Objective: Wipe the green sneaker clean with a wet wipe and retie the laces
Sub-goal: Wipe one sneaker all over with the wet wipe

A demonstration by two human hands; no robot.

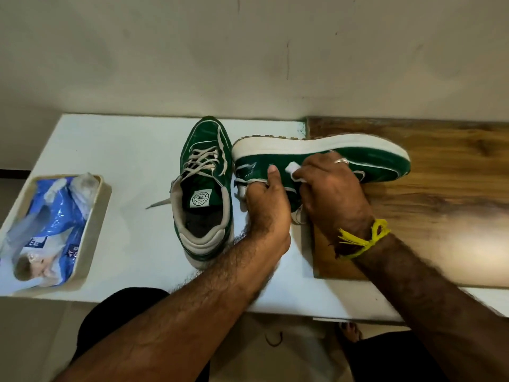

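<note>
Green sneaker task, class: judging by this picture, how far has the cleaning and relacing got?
Done: a wet wipe is out of the pack. In hand: the left hand steadies the tipped sneaker while the right hand rubs its side. Left: its laces hang loose, untied.

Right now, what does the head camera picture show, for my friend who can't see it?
A right hand rubs a white wipe on a green sneaker tipped on its side, while the left hand grips it. A second sneaker stands upright beside it.
</note>
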